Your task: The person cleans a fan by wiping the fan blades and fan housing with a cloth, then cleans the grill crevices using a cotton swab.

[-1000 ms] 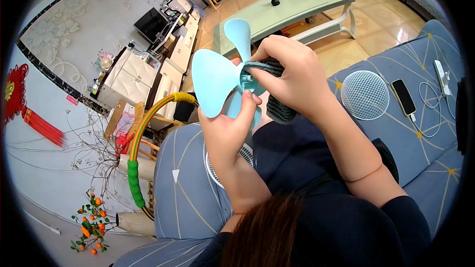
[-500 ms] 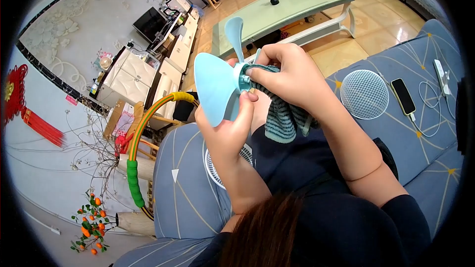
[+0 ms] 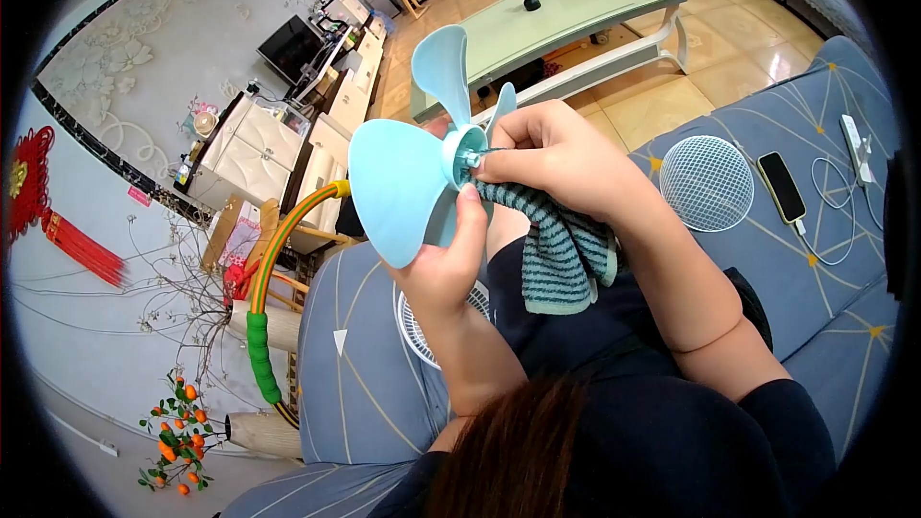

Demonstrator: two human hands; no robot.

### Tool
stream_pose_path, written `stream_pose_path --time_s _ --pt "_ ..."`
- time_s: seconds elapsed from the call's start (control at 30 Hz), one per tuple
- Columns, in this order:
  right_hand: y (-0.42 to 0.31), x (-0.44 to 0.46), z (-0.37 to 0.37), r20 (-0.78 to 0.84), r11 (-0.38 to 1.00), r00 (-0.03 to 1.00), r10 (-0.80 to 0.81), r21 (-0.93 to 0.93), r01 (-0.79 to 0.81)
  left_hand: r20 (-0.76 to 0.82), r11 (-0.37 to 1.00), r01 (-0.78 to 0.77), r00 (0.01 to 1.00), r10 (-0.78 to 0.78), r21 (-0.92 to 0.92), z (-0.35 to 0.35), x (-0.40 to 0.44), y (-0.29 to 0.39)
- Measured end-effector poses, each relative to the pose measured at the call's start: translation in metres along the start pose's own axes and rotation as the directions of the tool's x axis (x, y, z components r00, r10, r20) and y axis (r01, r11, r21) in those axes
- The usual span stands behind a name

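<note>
A light blue fan blade (image 3: 398, 187) is held up in front of me, its hollow hub facing right. My left hand (image 3: 446, 264) grips it from below, thumb against the hub's rim and the other fingers hidden behind the blades. My right hand (image 3: 561, 153) pinches a striped teal cloth (image 3: 566, 254) at the hub's central post. Most of the cloth hangs down under the right hand. On the sofa to the right lies a round mesh fan cover (image 3: 708, 183). Partly hidden by my left forearm is a white fan grille (image 3: 414, 331).
A phone (image 3: 782, 187) on a charging cable and a white power strip (image 3: 856, 149) lie on the patterned sofa (image 3: 815, 297). Beyond stands a glass-topped coffee table (image 3: 585, 14) with a small plant. A coloured hoop (image 3: 259, 326) leans at the left.
The fan blade has tilted and shifted slightly left, showing more of the hub's inside. My right fingers have drawn slightly back from the post, and the cloth hangs lower.
</note>
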State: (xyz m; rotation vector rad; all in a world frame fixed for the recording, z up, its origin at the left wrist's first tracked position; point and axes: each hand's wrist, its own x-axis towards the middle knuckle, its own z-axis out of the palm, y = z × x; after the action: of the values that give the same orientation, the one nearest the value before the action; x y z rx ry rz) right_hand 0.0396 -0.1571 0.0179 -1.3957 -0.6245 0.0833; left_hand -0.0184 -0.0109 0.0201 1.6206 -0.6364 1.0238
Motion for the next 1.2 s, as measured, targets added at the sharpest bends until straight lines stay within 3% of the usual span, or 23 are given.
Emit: stream_pose_path --time_s 0.17,0.27,0.43,0.67,0.77,0.87,1.1,1.2 --pt "-0.004 -0.002 0.001 -0.08 0.995 0.996 -0.04 -0.096 0.032 -0.021 0.999 0.016 1.0 -0.017 -0.031 0.007 -0.002 0.001" --pt "-0.01 -0.005 0.002 -0.215 0.955 0.961 -0.174 -0.276 0.111 0.027 0.994 0.103 0.994 -0.103 -0.027 0.003 -0.003 -0.002" --pt "-0.011 -0.01 0.006 -0.278 0.839 0.853 -0.441 -0.466 0.282 0.034 0.979 0.179 0.984 -0.176 -0.099 0.007 -0.002 0.004" --pt "-0.006 -0.008 0.006 -0.133 0.52 0.626 -0.768 -0.7 0.489 0.082 0.949 0.276 0.96 -0.266 -0.149 0.007 -0.001 0.008" --pt "-0.006 -0.007 0.001 0.0 0.354 0.585 -0.811 -0.797 0.49 0.161 0.94 0.337 0.932 -0.326 -0.047 0.001 0.004 0.014" --pt "-0.007 -0.008 -0.002 0.09 0.27 0.58 -0.809 -0.82 0.504 0.174 0.877 0.48 0.863 -0.475 0.01 -0.004 0.001 0.008" --pt "-0.008 -0.01 -0.005 0.182 0.171 0.552 -0.814 -0.833 0.526 0.214 0.845 0.532 0.832 -0.511 -0.052 -0.003 0.003 0.012" --pt "-0.011 -0.011 -0.006 0.108 0.244 0.545 -0.831 -0.81 0.533 0.202 0.863 0.503 0.851 -0.485 -0.042 -0.003 0.002 0.012"
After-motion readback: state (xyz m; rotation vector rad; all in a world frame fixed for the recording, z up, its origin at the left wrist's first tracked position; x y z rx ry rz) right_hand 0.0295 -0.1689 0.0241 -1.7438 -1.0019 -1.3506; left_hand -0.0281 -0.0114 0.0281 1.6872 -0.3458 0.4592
